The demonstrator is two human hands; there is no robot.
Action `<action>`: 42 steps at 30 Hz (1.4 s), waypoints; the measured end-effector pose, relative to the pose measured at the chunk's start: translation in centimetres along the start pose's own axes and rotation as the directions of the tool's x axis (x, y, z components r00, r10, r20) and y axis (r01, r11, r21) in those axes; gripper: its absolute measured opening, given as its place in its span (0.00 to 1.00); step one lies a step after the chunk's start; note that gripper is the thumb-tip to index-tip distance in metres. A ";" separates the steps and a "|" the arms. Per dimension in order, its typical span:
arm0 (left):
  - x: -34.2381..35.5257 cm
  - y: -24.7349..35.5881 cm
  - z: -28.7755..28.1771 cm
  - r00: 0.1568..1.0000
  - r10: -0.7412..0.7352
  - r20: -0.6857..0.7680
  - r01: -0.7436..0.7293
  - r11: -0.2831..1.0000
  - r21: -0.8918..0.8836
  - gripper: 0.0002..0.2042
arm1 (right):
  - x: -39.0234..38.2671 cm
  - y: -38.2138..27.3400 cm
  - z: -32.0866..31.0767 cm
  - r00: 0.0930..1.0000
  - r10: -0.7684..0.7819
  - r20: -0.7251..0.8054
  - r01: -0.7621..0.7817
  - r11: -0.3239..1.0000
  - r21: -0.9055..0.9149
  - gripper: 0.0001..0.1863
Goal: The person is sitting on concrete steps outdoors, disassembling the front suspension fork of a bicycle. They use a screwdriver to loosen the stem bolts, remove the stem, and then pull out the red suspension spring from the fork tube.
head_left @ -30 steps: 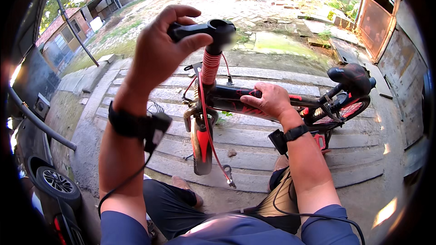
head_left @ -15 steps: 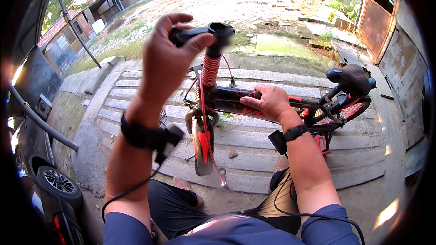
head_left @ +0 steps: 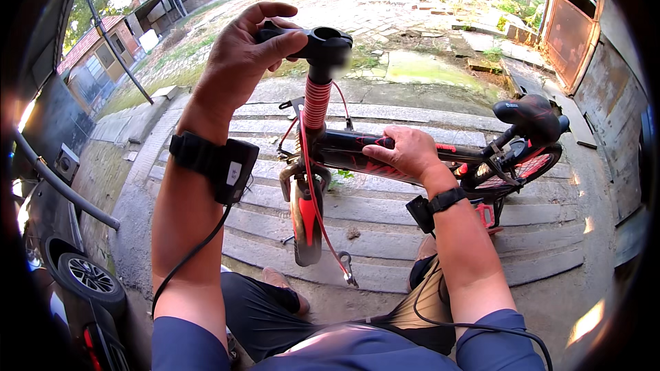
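My left hand (head_left: pixel 237 55) grips the forward end of a black handlebar stem (head_left: pixel 317 45), thumb on top and fingers curled around it. The stem sits on the upright column above a red ribbed sleeve (head_left: pixel 317 103); its round opening faces up. Lower and to the right, my right hand (head_left: pixel 407 152) is wrapped over the black bicycle frame (head_left: pixel 347 143), thumb along the near side. Below the head of the frame stands the front wheel with a black and red mudguard (head_left: pixel 307 216). A loose red cable (head_left: pixel 324 230) hangs beside it, ending in a small metal piece.
The black saddle (head_left: pixel 528 118) and rear wheel lie to the right, with a red pedal (head_left: pixel 486 216) below. Striped stone slabs (head_left: pixel 405 216) run under the bicycle. A dark car (head_left: pixel 89 278) and a slanting grey pole (head_left: pixel 65 182) are at left, a rusty metal door (head_left: pixel 569 38) at right.
My left hand has shifted slightly up and left along the stem, and its wrist has turned. The stem has tipped or lowered slightly. The loose cable end has swung right; my right hand stays put.
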State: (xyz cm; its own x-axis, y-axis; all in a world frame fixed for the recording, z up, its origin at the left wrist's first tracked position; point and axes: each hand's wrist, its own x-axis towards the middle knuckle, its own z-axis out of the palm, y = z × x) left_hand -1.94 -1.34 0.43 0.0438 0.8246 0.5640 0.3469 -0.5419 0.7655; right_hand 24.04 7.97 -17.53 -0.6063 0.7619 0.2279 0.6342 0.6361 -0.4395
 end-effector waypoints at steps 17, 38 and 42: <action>0.5 7.2 1.9 0.807 0.389 -0.444 -0.274 0.913 0.301 0.18 | -0.1 0.0 0.0 1.000 -0.001 -0.015 0.001 1.000 -0.014 0.37; 0.0 7.9 -0.3 0.652 0.375 -0.659 -0.287 0.927 0.243 0.17 | -0.3 0.0 -0.4 1.000 -0.009 0.002 0.009 1.000 -0.028 0.38; 0.0 7.8 -0.6 0.640 0.347 -0.685 -0.294 0.935 0.198 0.17 | -0.2 0.2 0.0 1.000 -0.018 0.001 0.018 1.000 -0.017 0.38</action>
State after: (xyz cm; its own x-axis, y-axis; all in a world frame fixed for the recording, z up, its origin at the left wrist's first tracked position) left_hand 0.26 -5.70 6.59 -0.4936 0.2288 0.8390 0.4973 -0.7172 0.4882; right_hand 24.28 7.99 -17.65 -0.6180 0.7501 0.2354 0.6313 0.6520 -0.4200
